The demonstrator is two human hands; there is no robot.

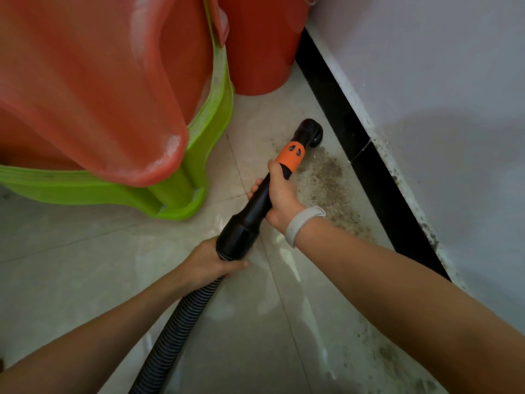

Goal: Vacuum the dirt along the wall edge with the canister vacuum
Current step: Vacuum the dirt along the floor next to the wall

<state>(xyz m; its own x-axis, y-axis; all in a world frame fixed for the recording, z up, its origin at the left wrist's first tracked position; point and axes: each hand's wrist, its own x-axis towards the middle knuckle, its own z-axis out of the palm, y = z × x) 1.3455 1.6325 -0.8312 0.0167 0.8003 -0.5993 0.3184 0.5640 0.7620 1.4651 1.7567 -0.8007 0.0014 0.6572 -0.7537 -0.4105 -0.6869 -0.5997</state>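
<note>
While the right hand [279, 194] is wrapped tight around the black plastic vacuum wand [257, 204] just below its orange collar [291, 156], the left hand [211, 263] grips the wand's wide base where the black ribbed hose [176, 328] joins. A pale wristband [301, 224] sits on the right wrist. The round black nozzle [311, 132] is down on the pale tiled floor [85, 265], right beside the black skirting [366, 155], at the far end of a gritty brown dirt patch [326, 183]. Stacked orange and green plastic stools [119, 109] crowd the left side.
</note>
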